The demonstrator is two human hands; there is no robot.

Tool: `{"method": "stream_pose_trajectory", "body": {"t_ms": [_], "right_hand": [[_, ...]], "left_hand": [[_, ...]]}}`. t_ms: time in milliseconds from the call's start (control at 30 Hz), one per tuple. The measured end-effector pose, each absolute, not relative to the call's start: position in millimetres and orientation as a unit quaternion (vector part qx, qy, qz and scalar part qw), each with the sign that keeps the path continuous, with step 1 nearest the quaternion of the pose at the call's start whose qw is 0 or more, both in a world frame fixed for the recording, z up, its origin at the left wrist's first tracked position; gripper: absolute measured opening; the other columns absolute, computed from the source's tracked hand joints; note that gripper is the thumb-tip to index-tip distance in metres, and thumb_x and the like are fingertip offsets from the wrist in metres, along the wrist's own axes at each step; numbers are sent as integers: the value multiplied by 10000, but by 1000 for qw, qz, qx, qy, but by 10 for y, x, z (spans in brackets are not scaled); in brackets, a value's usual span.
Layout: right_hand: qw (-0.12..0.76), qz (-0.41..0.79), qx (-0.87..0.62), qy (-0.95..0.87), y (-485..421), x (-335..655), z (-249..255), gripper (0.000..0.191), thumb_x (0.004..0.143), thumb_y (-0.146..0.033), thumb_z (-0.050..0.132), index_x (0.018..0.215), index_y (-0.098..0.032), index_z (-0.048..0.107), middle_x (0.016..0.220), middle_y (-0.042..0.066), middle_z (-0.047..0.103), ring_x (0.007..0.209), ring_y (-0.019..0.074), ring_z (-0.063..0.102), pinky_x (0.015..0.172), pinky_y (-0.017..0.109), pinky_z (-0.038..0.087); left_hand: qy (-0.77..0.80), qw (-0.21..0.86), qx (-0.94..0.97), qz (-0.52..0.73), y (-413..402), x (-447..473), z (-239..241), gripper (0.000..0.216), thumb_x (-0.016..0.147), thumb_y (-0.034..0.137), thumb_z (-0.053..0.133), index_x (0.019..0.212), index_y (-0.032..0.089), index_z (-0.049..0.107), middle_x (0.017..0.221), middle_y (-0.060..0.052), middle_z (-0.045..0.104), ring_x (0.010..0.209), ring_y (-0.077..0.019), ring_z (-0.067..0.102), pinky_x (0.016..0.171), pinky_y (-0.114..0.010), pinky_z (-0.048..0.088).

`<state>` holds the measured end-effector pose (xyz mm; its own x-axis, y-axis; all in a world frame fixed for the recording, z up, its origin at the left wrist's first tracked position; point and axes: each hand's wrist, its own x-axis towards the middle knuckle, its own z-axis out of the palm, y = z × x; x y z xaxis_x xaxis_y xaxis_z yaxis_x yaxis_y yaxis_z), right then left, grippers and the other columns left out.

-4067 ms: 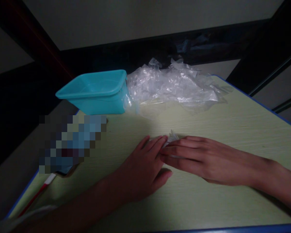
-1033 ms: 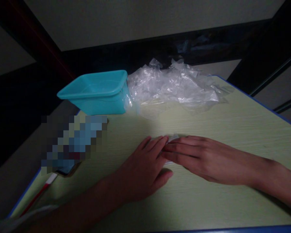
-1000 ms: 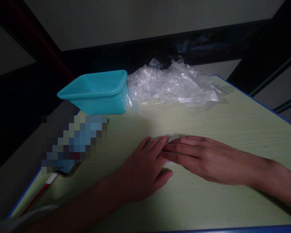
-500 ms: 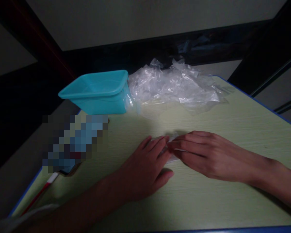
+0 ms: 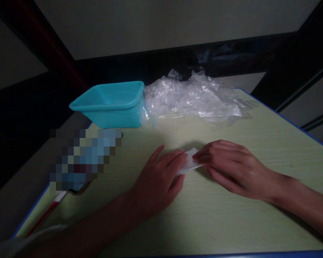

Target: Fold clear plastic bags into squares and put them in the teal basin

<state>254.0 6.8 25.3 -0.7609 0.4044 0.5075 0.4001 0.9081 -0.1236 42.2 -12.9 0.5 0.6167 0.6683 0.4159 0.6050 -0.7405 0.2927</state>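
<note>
Your flat left hand [image 5: 156, 179] presses one end of the little folded plastic piece [image 5: 188, 164] on the tabletop [image 5: 231, 222], in front of the blue tub [image 5: 110, 105], and your right hand [image 5: 231, 166] pinches the other end, so I think a hard pull could make it slip out or unfold.

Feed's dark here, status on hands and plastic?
Left hand flat on folded plastic piece. Right hand fingertips at its other end, grip unclear. Plastic pile, teal tub behind, apart.
</note>
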Motion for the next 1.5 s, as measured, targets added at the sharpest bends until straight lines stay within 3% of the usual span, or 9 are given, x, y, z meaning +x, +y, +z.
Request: {"method": "stream_pose_trajectory", "body": {"t_ms": [167,300,400,500,700,867,1067,1500], "right_hand": [[322,99,-261,-905,39,2525,249,137,890,-109,447,900,-114,583,810,102,669,744,175,629,673,284,494],[369,218,-324,-844,38,2478,230,80,857,-119,533,857,-164,599,781,29,680,692,113,628,629,200,486],[395,311,-364,-784,60,2446,218,64,838,-195,581,788,-181,618,697,0,663,624,107,606,578,198,481],[419,394,-394,-717,79,2421,230,119,791,-289,645,743,-181,633,638,-3,647,567,110,587,526,205,475],[428,463,-422,-651,99,2408,288,249,674,-397,751,672,-180,630,594,-3,634,511,103,563,470,207,456],[404,516,-406,-637,144,2426,267,270,677,-414,745,697,-172,628,607,-11,630,518,95,557,474,209,449],[325,594,-345,-650,169,2406,202,243,719,-395,706,678,-165,639,587,-31,614,514,87,550,471,203,436],[348,597,-395,-605,129,2356,185,331,616,-386,777,549,-173,533,516,-52,518,466,73,462,426,198,362]], "left_hand": [[346,48,870,347,-108,416,38,206,829,87,449,948,115,615,1001,-103,691,933,-187,638,979,-400,400],[367,112,843,378,-123,445,83,196,815,105,451,821,112,647,799,-66,694,752,-165,636,728,-268,482],[415,204,811,359,-146,473,119,222,822,160,453,678,125,619,655,-33,643,584,-136,578,560,-226,425],[463,287,770,333,-145,488,140,291,819,241,454,563,142,548,559,-5,565,512,-118,499,492,-216,351],[478,475,666,321,-88,482,110,274,772,336,467,604,140,561,571,11,510,555,-120,451,486,-206,304],[432,575,612,329,-81,489,99,238,746,328,516,613,145,588,576,25,529,526,-95,439,500,-192,314],[446,595,576,340,-50,509,139,224,669,330,551,545,146,572,501,32,494,476,-82,395,456,-183,287],[434,611,571,334,-34,515,142,165,649,302,524,581,153,540,533,42,480,494,-85,393,477,-190,281]]}}
